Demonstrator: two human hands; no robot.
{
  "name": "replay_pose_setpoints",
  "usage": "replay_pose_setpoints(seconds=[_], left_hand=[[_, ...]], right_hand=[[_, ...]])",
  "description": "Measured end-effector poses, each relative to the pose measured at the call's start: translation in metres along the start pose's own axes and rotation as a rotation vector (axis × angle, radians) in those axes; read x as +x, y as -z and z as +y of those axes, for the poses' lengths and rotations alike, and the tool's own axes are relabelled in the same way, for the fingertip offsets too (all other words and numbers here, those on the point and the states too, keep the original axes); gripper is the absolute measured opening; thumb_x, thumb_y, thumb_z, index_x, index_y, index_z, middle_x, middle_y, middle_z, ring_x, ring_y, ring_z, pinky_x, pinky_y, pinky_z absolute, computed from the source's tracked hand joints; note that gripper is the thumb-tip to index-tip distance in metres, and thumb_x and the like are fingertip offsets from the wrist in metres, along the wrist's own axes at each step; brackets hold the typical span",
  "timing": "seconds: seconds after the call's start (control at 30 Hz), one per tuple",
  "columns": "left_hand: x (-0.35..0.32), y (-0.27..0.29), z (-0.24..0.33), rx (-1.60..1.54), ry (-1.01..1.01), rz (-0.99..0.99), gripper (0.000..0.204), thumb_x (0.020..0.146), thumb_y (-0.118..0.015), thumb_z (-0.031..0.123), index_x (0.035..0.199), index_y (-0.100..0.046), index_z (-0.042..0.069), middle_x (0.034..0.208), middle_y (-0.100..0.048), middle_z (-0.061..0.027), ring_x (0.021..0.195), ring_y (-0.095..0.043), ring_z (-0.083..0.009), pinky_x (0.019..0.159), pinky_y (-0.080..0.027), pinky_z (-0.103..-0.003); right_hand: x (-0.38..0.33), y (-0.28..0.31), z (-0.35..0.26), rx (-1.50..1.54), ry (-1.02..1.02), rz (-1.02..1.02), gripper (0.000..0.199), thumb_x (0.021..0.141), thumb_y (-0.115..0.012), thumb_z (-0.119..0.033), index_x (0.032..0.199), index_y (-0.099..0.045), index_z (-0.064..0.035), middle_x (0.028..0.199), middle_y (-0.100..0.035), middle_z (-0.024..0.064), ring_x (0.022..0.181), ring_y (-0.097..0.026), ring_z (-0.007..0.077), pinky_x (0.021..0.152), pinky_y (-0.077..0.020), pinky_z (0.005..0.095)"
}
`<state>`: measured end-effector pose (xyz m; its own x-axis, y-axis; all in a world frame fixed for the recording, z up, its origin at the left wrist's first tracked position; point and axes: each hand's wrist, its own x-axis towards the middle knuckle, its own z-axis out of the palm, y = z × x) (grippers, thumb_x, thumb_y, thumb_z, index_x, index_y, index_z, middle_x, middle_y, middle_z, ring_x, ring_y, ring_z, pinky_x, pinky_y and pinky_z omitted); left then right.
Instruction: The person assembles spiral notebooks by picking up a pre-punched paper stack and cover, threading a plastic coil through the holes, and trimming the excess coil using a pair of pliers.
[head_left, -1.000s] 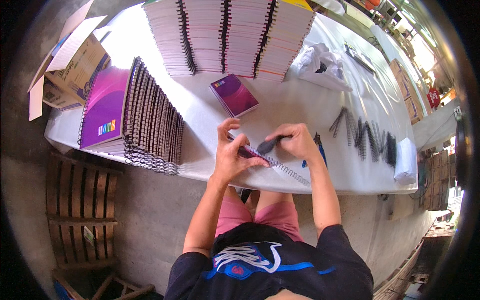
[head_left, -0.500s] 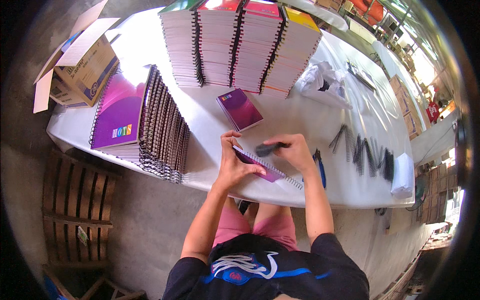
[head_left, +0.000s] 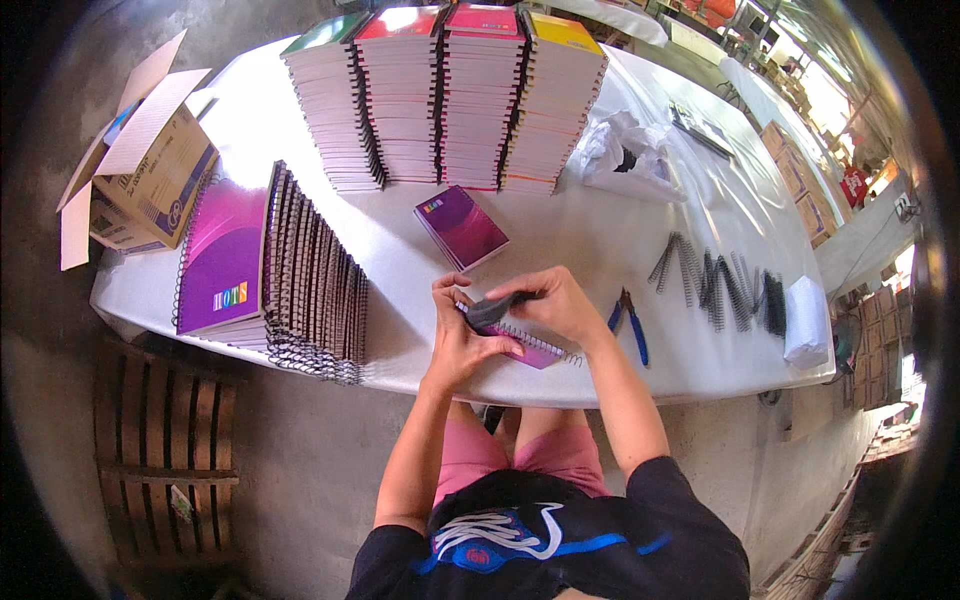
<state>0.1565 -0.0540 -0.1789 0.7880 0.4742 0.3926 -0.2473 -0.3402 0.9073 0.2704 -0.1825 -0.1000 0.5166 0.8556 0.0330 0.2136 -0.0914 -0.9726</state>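
Note:
My left hand (head_left: 460, 338) grips a small purple notebook (head_left: 540, 353), thumb on its cover. Along the notebook's upper edge runs a wire coil (head_left: 528, 336), whose loose end sticks out past the corner at the right. A soft, dark, cloth-like piece (head_left: 486, 313) is pinched in my right hand (head_left: 556, 300) and lies against the coil near my left fingers; its exact kind is unclear. Just beyond both hands, another small purple notebook (head_left: 464, 228) rests on the white table (head_left: 400, 290). Blue-handled pliers (head_left: 640, 342) lie spread to the right of my right hand.
Coil-bound purple notebooks (head_left: 225, 270) are piled at the left, beside an open cardboard box (head_left: 160, 185). Tall stacks of bound books (head_left: 400, 110) stand at the back, next to a crumpled white bag (head_left: 610, 165). Loose dark coils (head_left: 712, 290) and a white block (head_left: 806, 325) lie at the right.
My right hand has moved left along the coil, bringing the dark piece down onto it close to my left fingers. Less coil sticks out at the right end. The view has shifted slightly.

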Motion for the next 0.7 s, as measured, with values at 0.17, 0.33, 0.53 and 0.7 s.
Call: replay_pose_setpoints(seconds=[0.17, 0.33, 0.53, 0.7], left_hand=[[-0.003, 0.0, -0.006, -0.294, 0.027, 0.123, 0.046, 0.073, -0.079, 0.025, 0.094, -0.045, 0.001, 0.097, -0.047, -0.0089, 0.092, -0.047, -0.0165, 0.076, -0.04, -0.027], [-0.012, 0.009, 0.027, -0.347, 0.349, 0.249, 0.016, 0.073, -0.076, 0.006, 0.081, -0.064, -0.002, 0.079, -0.061, -0.0022, 0.073, -0.054, -0.0101, 0.069, -0.044, -0.023], [-0.018, 0.002, 0.057, -0.32, 0.165, 0.539, 0.022, 0.076, -0.075, 0.004, 0.096, -0.069, -0.001, 0.09, -0.064, -0.0052, 0.081, -0.058, -0.0116, 0.075, -0.045, -0.02], [-0.019, 0.008, 0.067, -0.011, -0.04, 0.516, 0.017, 0.084, -0.069, 0.01, 0.097, -0.068, -0.002, 0.089, -0.064, -0.0074, 0.081, -0.056, -0.0117, 0.07, -0.043, -0.023]], right_hand=[[-0.003, 0.036, 0.029, -0.73, 0.135, 0.423, 0.032, 0.078, -0.059, -0.004, 0.109, -0.068, -0.0082, 0.112, -0.064, 0.0122, 0.112, -0.057, 0.0284, 0.096, -0.0428, 0.043], [-0.06, 0.055, 0.047, -1.228, -0.392, 0.618, 0.061, 0.085, -0.058, -0.025, 0.141, -0.036, -0.0158, 0.148, -0.027, 0.0133, 0.135, -0.025, 0.038, 0.101, -0.0214, 0.0671], [-0.124, 0.003, 0.05, -1.132, -0.679, 0.516, 0.062, 0.088, -0.053, -0.03, 0.144, -0.03, -0.0178, 0.151, -0.021, 0.0133, 0.139, -0.017, 0.0387, 0.103, -0.0143, 0.0686], [-0.147, 0.0, 0.045, -1.238, -0.269, 0.302, 0.056, 0.089, -0.053, -0.028, 0.141, -0.035, -0.0201, 0.143, -0.031, 0.0124, 0.134, -0.028, 0.0352, 0.105, -0.0133, 0.0652]])
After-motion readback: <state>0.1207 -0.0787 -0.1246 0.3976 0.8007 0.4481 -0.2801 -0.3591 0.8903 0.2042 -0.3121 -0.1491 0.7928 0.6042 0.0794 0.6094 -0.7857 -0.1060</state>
